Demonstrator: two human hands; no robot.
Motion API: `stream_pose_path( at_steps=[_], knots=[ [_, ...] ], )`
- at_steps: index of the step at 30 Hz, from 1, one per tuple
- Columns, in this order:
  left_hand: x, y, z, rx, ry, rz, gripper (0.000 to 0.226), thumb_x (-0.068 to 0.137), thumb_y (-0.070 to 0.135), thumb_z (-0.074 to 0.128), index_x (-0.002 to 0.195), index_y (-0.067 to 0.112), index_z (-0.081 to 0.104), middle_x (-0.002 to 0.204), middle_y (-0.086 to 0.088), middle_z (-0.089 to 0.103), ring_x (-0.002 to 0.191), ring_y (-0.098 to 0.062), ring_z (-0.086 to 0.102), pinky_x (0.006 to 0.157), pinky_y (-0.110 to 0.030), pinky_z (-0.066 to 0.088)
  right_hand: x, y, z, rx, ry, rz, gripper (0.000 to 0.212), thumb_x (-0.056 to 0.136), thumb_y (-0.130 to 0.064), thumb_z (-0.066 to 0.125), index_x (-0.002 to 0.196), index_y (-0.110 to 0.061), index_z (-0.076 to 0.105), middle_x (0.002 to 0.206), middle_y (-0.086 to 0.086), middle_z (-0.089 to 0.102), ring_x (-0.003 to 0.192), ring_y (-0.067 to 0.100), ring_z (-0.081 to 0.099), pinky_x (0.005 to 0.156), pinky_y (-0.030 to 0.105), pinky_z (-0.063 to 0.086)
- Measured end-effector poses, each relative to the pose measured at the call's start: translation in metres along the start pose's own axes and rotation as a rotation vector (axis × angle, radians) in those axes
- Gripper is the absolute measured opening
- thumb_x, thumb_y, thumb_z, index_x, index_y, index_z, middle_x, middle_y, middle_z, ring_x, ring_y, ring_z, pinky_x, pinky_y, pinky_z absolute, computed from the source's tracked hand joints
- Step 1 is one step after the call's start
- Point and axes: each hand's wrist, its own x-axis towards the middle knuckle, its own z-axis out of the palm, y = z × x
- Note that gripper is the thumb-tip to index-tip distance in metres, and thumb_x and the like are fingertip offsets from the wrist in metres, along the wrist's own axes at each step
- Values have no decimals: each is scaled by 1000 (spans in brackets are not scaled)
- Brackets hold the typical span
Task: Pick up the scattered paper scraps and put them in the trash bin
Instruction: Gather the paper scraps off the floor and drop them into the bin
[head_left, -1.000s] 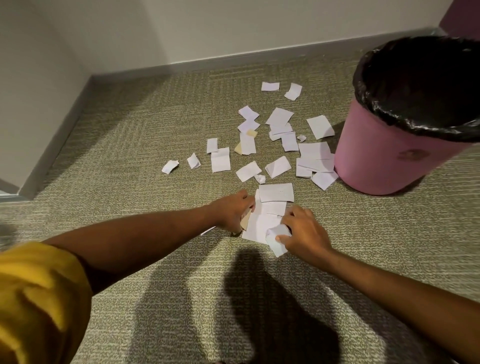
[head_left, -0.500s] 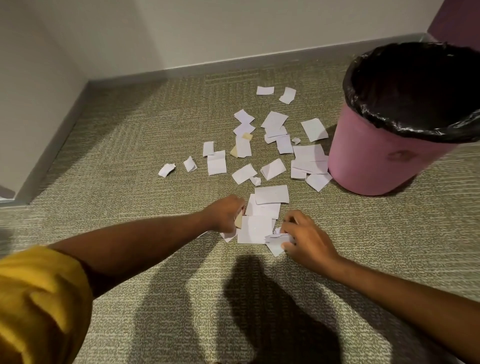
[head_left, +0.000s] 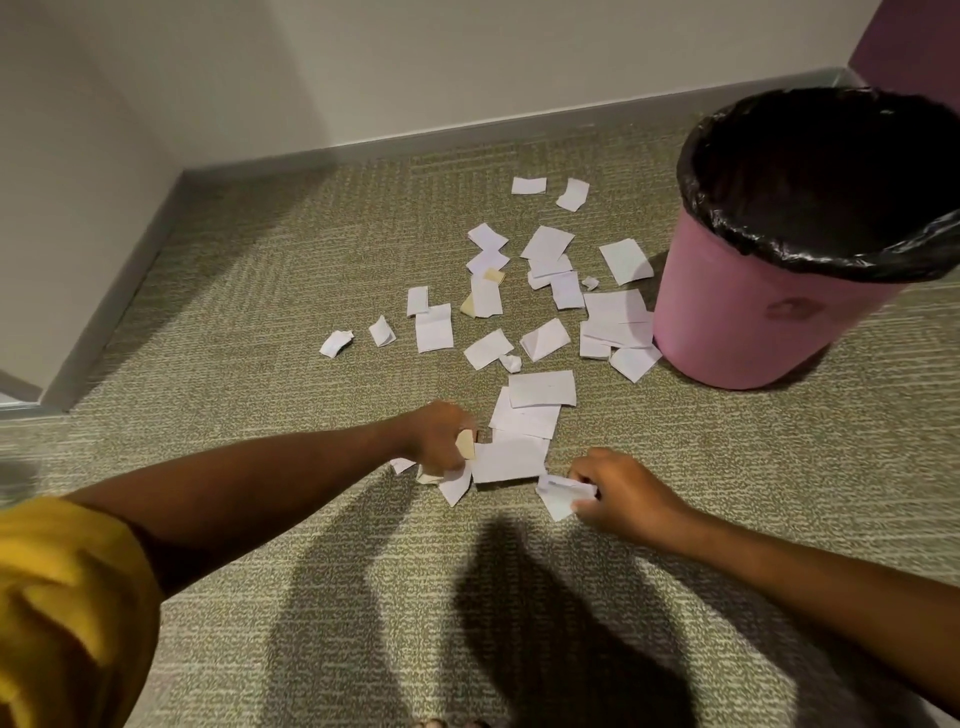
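Your left hand curls its fingers round tan and white scraps; your right hand pinches a crumpled white piece. Most paper scraps lie flat on the carpet, from your hands up to the trash bin. They look featherlight and limp: nip an edge, or bunch several together.

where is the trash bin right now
In the head view the pink trash bin stands upright on the carpet at the upper right, beyond the right hand, with paper scraps lying beside its left base.
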Motion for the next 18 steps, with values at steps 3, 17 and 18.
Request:
stream_pose_path(
  at_steps=[3, 17, 18],
  knots=[
    [-6, 3, -1, -74, -39, -19, 19, 66, 8, 79, 80, 13, 67, 73, 3, 68, 66, -14, 61, 57, -25, 42, -4, 14, -7, 59, 0, 25, 23, 86, -18, 79, 79, -28, 59, 87, -7, 57, 79, 15, 56, 58, 27, 37],
    [-39, 45, -80, -491, -290, 17, 8, 94, 4, 72, 98, 4, 65, 80, -6, 68, 70, -18, 64, 61, -26, 53, -10, -9, -86, 655, 101, 189, 34, 86, -15, 91, 114, -28, 76, 88, 13, 82, 64, 24, 74, 63, 42, 55],
    [-43, 49, -90, -498, -312, 21, 6, 95, 3, 71, 95, 5, 65, 80, -7, 68, 69, -18, 64, 61, -25, 53, -10, -16, -94, 695, 111, 174, 34, 85, -13, 91, 113, -26, 76, 90, 13, 82, 64, 25, 73, 65, 43, 56]
  ],
)
